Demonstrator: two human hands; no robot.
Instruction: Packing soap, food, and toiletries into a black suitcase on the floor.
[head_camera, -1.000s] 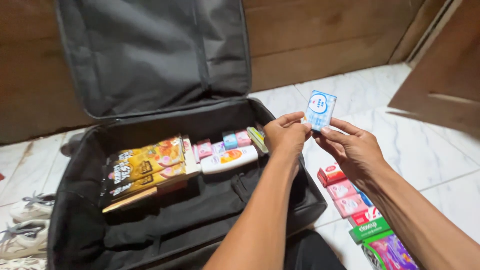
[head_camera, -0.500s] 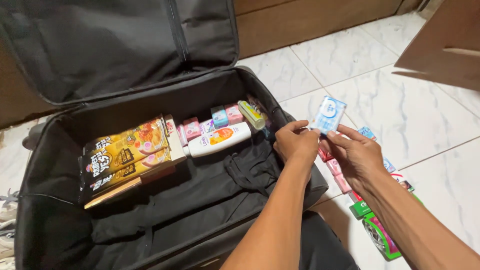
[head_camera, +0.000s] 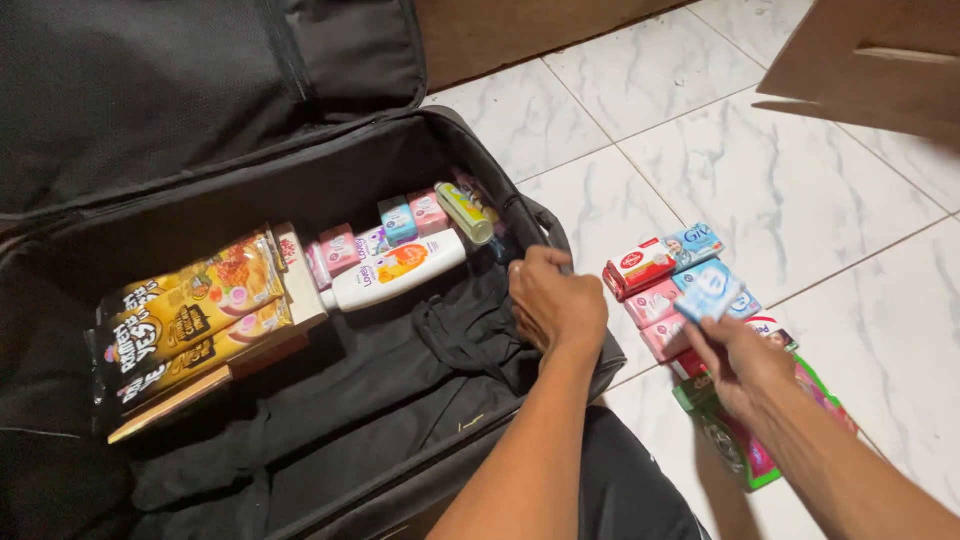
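A big black suitcase (head_camera: 300, 420) lies open on the white tiled floor (head_camera: 800, 190), its lid (head_camera: 150, 90) leaning back against the wall. Inside, along the far side, sit yellow snack packets (head_camera: 185, 320) on a flat box, a white lotion bottle (head_camera: 395, 270) lying on its side, a row of small pink and blue soap boxes (head_camera: 375, 235), and a little yellow-green bottle (head_camera: 463, 212) in the corner.

On the floor just beside the suitcase lies a bunch of small packs: a red soap box (head_camera: 638, 268), pink soap boxes (head_camera: 655, 318) and a green pack (head_camera: 720, 440).

The left hand (head_camera: 555, 305) rests on the near right wall of the suitcase, fingers curled shut on the black cloth edge, holding nothing else. The right hand (head_camera: 738, 362) is over the floor packs and pinches a small light blue soap packet (head_camera: 708, 297) between thumb and fingers. The packet is blurry, and it hangs right above the other packs, close to them or touching them.

What could go wrong: the pinch is only at one edge, so the blue packet could slip and fall onto the pile. The hand could also bump the packs and knock them out of their neat rows. The suitcase wall is soft, so if the left hand leans hard it could bend in and tip the little bottle in the corner.
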